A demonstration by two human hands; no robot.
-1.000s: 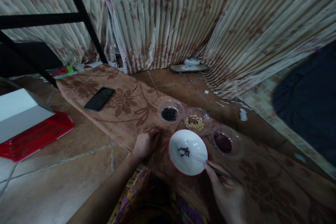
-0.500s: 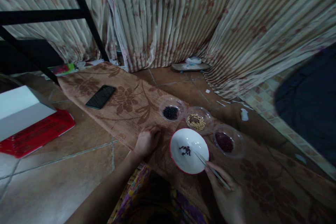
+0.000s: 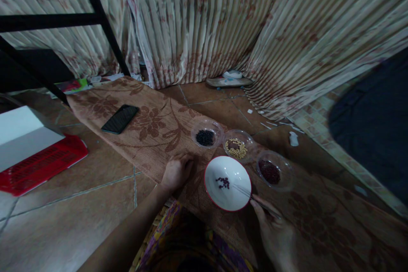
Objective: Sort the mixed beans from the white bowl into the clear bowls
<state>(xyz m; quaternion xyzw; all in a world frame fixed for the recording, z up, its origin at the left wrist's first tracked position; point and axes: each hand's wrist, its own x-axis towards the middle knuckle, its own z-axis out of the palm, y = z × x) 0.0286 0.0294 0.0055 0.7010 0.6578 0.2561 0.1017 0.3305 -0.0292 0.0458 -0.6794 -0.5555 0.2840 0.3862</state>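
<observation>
A white bowl with a red rim [image 3: 212, 197] stands on the patterned cloth, with several dark red beans [image 3: 223, 182] inside. My right hand [image 3: 274, 225] is closed on thin metal tweezers [image 3: 244, 191], whose tips reach into the bowl just right of the beans. On the cloth left of the bowl rests my left hand [image 3: 177, 172], curled into a loose fist with nothing visible in it. Behind the bowl are three clear plastic dishes: one with black beans [image 3: 205, 137], one with yellow beans [image 3: 237, 149] and one with dark red beans [image 3: 269, 171].
A dark phone [image 3: 120, 119] lies on the cloth [image 3: 159, 153] at the left. A red and white box [image 3: 47, 161] is on the tiled floor. Curtains [image 3: 204, 29], a skateboard [image 3: 229, 81] and a black metal frame [image 3: 102, 17] stand beyond the cloth.
The tweezers sit a little lower in angle, with the tips slightly nearer the beans. The whole view has shifted slightly; my left hand stays on the cloth.
</observation>
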